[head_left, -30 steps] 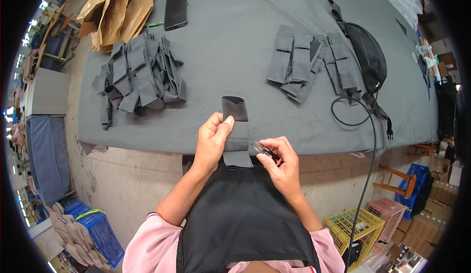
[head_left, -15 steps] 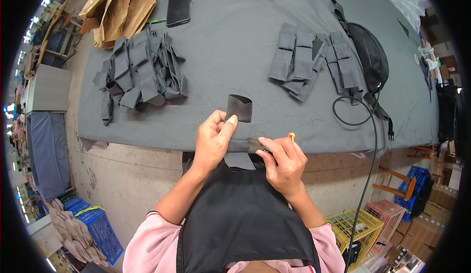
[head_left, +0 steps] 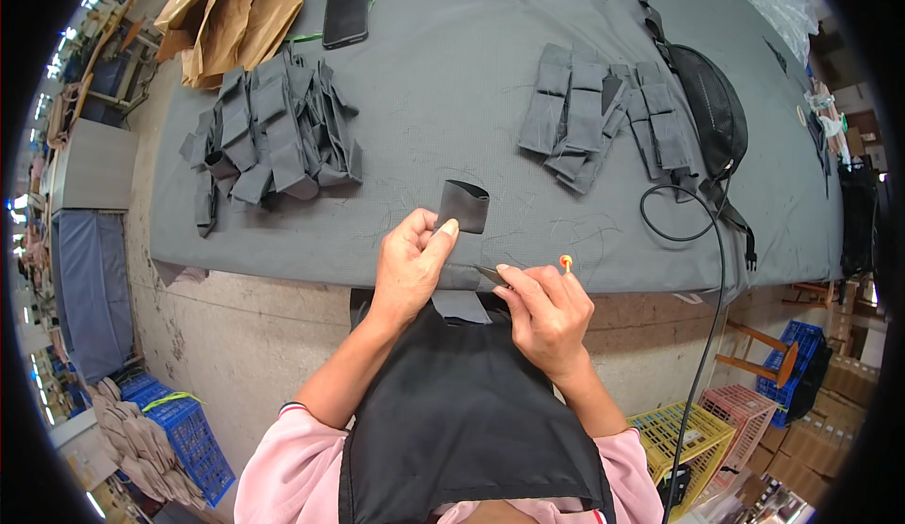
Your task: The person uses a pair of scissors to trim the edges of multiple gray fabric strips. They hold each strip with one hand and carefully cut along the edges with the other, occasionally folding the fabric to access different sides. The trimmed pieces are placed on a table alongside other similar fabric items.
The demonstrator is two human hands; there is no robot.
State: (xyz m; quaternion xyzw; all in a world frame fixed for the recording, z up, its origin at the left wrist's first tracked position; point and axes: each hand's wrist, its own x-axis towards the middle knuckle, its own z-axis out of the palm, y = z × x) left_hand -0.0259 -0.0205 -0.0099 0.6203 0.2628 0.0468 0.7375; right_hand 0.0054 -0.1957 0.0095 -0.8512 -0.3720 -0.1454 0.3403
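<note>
My left hand (head_left: 408, 265) is closed at the table's near edge, pinching a dark grey fabric strip (head_left: 464, 208) between thumb and fingers. The strip's upper end is folded over into a loop; its lower part hangs over the edge against my black apron. Just to the right, my right hand (head_left: 550, 315) is closed on a small pointed tool that looks like thread snips (head_left: 490, 275). Its dark tip points left at the strip, close to or touching it, and most of it is hidden in my fingers. An orange knob (head_left: 566, 262) shows above that hand.
A heap of grey fabric pieces (head_left: 273, 138) lies on the grey-covered table (head_left: 434, 72) at left, a smaller pile (head_left: 575, 114) at right. Beyond are a brown paper bag (head_left: 236, 24), a phone (head_left: 346, 15) and a black waist bag (head_left: 702, 100). A black cable (head_left: 721, 284) crosses the right edge.
Both hands stay almost in place. The strip's looped end and the right hand with its tool have shifted very slightly to the right.
</note>
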